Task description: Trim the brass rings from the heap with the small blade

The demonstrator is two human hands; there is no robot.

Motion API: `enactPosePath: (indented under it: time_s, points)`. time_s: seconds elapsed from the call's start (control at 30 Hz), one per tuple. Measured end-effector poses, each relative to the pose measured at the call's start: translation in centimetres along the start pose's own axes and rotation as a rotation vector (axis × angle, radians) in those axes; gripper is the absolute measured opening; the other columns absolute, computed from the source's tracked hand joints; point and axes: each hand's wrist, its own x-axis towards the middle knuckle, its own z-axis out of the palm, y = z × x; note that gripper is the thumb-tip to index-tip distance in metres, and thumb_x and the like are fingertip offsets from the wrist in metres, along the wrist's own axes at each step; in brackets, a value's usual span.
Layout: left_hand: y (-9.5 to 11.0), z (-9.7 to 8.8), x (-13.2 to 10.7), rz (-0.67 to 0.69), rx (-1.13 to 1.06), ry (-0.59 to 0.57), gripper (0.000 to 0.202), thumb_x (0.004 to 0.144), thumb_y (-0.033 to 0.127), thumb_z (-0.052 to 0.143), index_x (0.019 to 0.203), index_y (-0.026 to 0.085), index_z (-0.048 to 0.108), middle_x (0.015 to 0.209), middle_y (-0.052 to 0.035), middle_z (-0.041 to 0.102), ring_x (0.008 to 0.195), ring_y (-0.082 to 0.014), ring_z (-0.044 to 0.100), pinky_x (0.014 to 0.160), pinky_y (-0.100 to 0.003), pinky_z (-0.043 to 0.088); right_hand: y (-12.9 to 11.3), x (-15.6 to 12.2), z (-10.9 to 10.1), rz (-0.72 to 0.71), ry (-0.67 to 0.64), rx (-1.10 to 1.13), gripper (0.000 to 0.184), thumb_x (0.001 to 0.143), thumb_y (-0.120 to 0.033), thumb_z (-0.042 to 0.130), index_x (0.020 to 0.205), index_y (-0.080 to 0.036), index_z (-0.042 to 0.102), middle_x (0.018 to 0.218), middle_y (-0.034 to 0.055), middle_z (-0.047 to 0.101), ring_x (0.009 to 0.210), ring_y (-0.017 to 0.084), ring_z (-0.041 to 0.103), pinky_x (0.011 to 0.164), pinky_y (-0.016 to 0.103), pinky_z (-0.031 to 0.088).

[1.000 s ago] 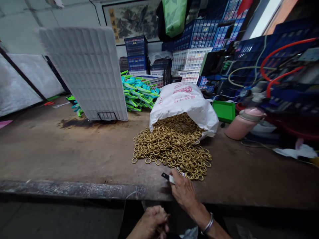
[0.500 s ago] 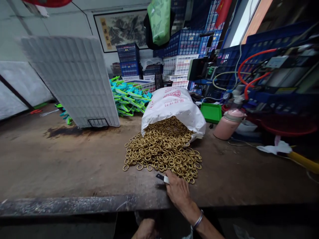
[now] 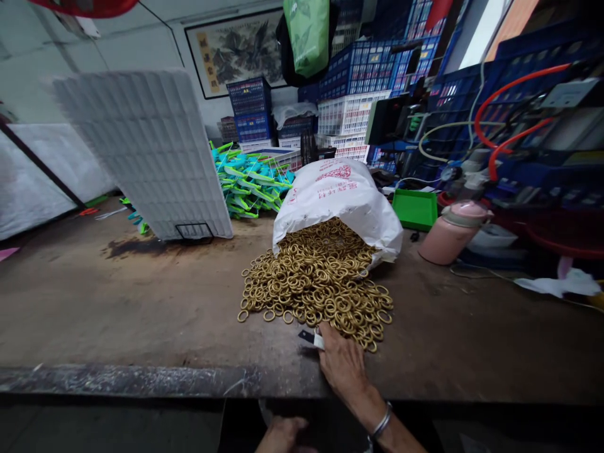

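Note:
My right hand (image 3: 344, 365) rests on the table at the near edge of a heap of brass-coloured rings (image 3: 321, 283). Its fingers are closed on a small dark flat blade with a white-wrapped grip (image 3: 318, 341), whose dark end points left. Several rings lie right against the fingertips. The heap spills from the mouth of a white woven sack (image 3: 337, 195) with red print, lying on its side. Below the table's front edge, my left hand (image 3: 282, 433) appears partly at the bottom of the view, its fingers curled. What it holds, if anything, is too dark to make out.
A pale ribbed panel (image 3: 151, 157) stands at the left in a black wire holder. Behind it lie green and blue plastic pieces (image 3: 250, 182). Right of the sack are a green tray (image 3: 415, 209) and a pink jug (image 3: 450, 236). Stacked crates (image 3: 353, 113) fill the back.
The view has shifted slightly, so most things sit further right. My right hand keeps its hold on the blade beside the rings. My left hand has turned a little, one digit now pointing right.

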Motion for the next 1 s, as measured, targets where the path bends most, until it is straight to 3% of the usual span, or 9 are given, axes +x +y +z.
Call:
enactPosePath:
  time_s: [0.17,0.3,0.37,0.47,0.57,0.63,0.73,0.83,1.0]
  points:
    - [1.4,0.2,-1.8,0.025,0.188,-0.054,0.027,0.06,0.04,0.068,0.069,0.014,0.062,0.063,-0.0035,0.058,0.064,-0.0169,0.057,0.063,-0.028,0.042,0.2,0.2,0.3,-0.015,0.003,0.018,0.023,0.08,-0.007,0.035,0.087,-0.018,0.054,0.076,0.005,0.065,0.063,0.016,0.058,0.053,0.027,0.023]
    - [3.8,1.6,-3.6,0.143,0.292,-0.22,0.03,0.059,0.039,0.068,0.076,0.014,0.063,0.066,-0.0013,0.056,0.063,-0.0125,0.054,0.064,-0.024,0.04,0.4,0.0,0.1,-0.045,0.0,0.132,0.026,0.072,-0.002,0.037,0.084,-0.018,0.053,0.077,0.0035,0.064,0.065,0.015,0.057,0.056,0.026,0.024]
    - [4.8,2.3,-4.2,0.192,0.303,-0.232,0.033,0.063,0.041,0.065,0.081,0.014,0.062,0.068,-0.0021,0.055,0.061,-0.0122,0.054,0.06,-0.023,0.04,0.3,-0.2,-0.4,-0.058,-0.033,0.248,0.027,0.068,-0.001,0.039,0.083,-0.019,0.053,0.074,0.0017,0.062,0.065,0.014,0.055,0.057,0.024,0.025]
    - [6.0,2.9,-4.1,0.353,0.313,-0.036,0.04,0.069,0.046,0.057,0.097,0.017,0.056,0.072,-0.0021,0.054,0.053,-0.0108,0.05,0.049,-0.022,0.038,0.1,-0.4,-1.0,-0.096,-0.109,0.492,0.013,0.074,-0.013,0.039,0.075,-0.018,0.051,0.063,-0.0012,0.055,0.06,0.012,0.048,0.055,0.022,0.027]
    - [7.2,3.0,-3.2,0.566,0.298,0.219,0.045,0.071,0.042,0.056,0.109,0.019,0.049,0.07,0.0002,0.051,0.051,-0.0095,0.046,0.049,-0.021,0.038,-0.3,-0.6,-1.4,-0.107,-0.193,0.777,0.018,0.078,-0.029,0.039,0.067,-0.018,0.048,0.059,-0.0037,0.046,0.057,0.01,0.041,0.053,0.02,0.028]
    - [8.0,3.1,-2.6,0.637,0.313,0.251,0.042,0.07,0.04,0.058,0.107,0.018,0.053,0.069,0.0,0.053,0.052,-0.0099,0.045,0.05,-0.02,0.037,-0.4,-0.7,-1.5,-0.079,-0.254,0.929,0.019,0.076,-0.033,0.042,0.065,-0.018,0.047,0.058,-0.0045,0.043,0.057,0.009,0.039,0.053,0.02,0.029]
    - [8.9,3.1,-2.2,0.652,0.376,0.186,0.029,0.071,0.041,0.057,0.085,0.017,0.061,0.06,0.0009,0.053,0.048,-0.0092,0.042,0.046,-0.019,0.034,-0.4,-0.8,-1.6,-0.039,-0.31,1.054,0.018,0.072,-0.034,0.047,0.065,-0.017,0.049,0.058,-0.0047,0.042,0.058,0.009,0.038,0.054,0.02,0.031]
    - [9.3,3.2,-2.3,0.609,0.366,0.161,0.028,0.07,0.044,0.057,0.066,0.016,0.057,0.045,0.0049,0.045,0.04,-0.0072,0.037,0.041,-0.018,0.03,-0.5,-0.9,-1.2,-0.011,-0.314,1.101,0.017,0.071,-0.033,0.049,0.066,-0.017,0.05,0.057,-0.0052,0.042,0.056,0.008,0.037,0.053,0.02,0.031]
    - [9.1,3.1,-2.6,0.427,0.18,0.164,0.035,0.068,0.051,0.057,0.067,0.017,0.047,0.039,0.0083,0.041,0.033,-0.005,0.031,0.036,-0.016,0.027,-1.5,-1.1,-0.4,0.146,-0.33,1.267,0.022,0.071,-0.039,0.049,0.065,-0.018,0.044,0.047,-0.0091,0.033,0.043,0.005,0.028,0.043,0.018,0.025]
